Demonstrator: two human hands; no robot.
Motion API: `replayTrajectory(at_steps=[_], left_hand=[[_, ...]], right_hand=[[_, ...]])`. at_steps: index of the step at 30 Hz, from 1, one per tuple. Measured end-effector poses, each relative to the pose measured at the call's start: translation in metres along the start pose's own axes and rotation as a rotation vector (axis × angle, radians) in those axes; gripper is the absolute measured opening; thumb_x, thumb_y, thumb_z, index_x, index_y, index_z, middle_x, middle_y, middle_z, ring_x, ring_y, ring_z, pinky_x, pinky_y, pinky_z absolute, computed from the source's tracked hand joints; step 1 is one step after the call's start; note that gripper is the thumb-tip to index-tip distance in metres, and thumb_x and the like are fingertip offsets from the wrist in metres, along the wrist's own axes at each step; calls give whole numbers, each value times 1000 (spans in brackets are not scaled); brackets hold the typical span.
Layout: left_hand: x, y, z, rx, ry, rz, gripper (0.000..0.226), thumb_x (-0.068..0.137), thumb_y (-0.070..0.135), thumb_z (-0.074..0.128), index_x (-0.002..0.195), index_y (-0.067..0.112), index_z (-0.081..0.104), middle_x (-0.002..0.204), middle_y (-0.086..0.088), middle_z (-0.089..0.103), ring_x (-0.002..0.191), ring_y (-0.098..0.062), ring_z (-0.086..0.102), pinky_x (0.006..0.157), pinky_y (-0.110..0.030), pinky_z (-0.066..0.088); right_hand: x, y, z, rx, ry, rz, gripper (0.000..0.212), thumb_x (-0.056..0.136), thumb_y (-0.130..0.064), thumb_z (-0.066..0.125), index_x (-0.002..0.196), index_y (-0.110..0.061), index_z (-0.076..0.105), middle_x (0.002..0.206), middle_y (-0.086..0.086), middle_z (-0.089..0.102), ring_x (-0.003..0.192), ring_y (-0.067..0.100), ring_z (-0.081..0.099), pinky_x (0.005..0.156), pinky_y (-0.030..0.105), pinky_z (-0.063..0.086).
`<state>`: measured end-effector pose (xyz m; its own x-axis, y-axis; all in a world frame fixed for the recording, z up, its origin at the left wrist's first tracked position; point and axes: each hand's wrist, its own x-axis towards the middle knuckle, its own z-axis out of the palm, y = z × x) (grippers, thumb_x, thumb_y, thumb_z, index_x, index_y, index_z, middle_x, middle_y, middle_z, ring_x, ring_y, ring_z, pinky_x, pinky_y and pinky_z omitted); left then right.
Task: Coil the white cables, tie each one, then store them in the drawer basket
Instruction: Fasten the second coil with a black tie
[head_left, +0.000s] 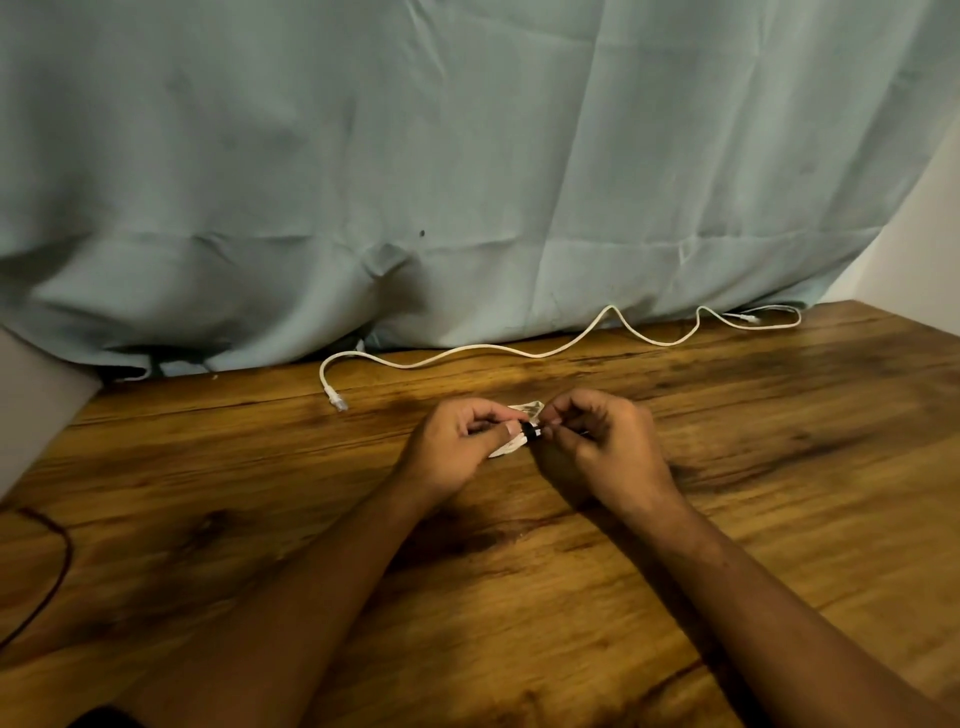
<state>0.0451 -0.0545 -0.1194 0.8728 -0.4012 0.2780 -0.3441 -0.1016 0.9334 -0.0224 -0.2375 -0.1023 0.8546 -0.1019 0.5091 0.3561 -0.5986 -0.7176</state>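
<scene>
White cable (519, 352), wood-grain brown table (727, 441), pale-green cloth (467, 156)

Loose cable (519, 352) on table (779, 467) behind coiled bundle (506, 449), before curtain (467, 156)

A coiled white cable (508, 448) is held just above the middle of the counter (727, 519), gripped by the left hand (457, 441). Only its white loops show, poking out above and below the fingers. A black tie (530, 431) crosses its waist, pinched by the right hand (608, 441); it seems wrapped around the bundle, though blur hides whether it is fastened. A second white cable (467, 354) lies uncoiled along the counter's far edge in loose waves. Its clear plug (336, 401) is at the left end, and its right end doubles back in a narrow loop.
</scene>
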Motion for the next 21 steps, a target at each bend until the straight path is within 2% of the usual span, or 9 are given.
replayTrajectory(at_steps=[2,5,7,9,13,17,21], left_hand=[[-1,3,0,-17,-7,-5,19,94,5,68,110,12,77,104,-3,79,94,-12,73,85,-25,57],[-3,7,1,-52,8,-32,19,94,4,68,110,9,76,103,-5,79,91,-10,71,84,-24,56],[-2,6,2,-80,21,-45,18,93,4,69,105,15,77,100,-3,79,90,-10,71,84,-25,56],[-2,5,2,-105,25,-55,20,93,3,69,100,21,77,97,-2,80,87,-10,71,83,-26,55],[-3,6,3,-112,28,-63,21,94,4,68,101,21,77,96,-3,80,87,-12,72,83,-28,55],[-3,9,3,-143,32,-70,20,95,3,67,101,18,78,97,-5,80,86,-12,71,81,-24,55],[-4,10,4,-170,37,-72,20,95,1,66,101,16,77,96,-5,80,84,-10,71,78,-20,54]], right_hand=[[-1,-3,-1,-70,11,-37,31,86,1,76,88,-30,72,83,-12,74,80,2,69,74,20,55],[-3,-8,-1,-160,5,-116,20,87,-8,76,92,-27,74,86,-15,73,84,2,68,75,27,57],[-2,-9,0,-193,10,-154,17,87,-9,76,93,-25,74,87,-14,73,84,2,67,74,31,57],[-2,-8,0,-208,7,-182,20,85,-6,76,94,-25,75,88,-15,73,85,2,67,75,28,56],[-3,-5,4,-35,31,-81,28,86,1,76,91,-27,73,86,-15,74,85,3,70,75,17,53],[-1,3,9,30,102,-35,30,83,3,76,86,-26,71,87,-8,73,82,9,69,75,28,57],[-4,5,12,78,82,16,27,85,1,76,88,-25,68,83,-7,73,78,9,69,73,26,56]])
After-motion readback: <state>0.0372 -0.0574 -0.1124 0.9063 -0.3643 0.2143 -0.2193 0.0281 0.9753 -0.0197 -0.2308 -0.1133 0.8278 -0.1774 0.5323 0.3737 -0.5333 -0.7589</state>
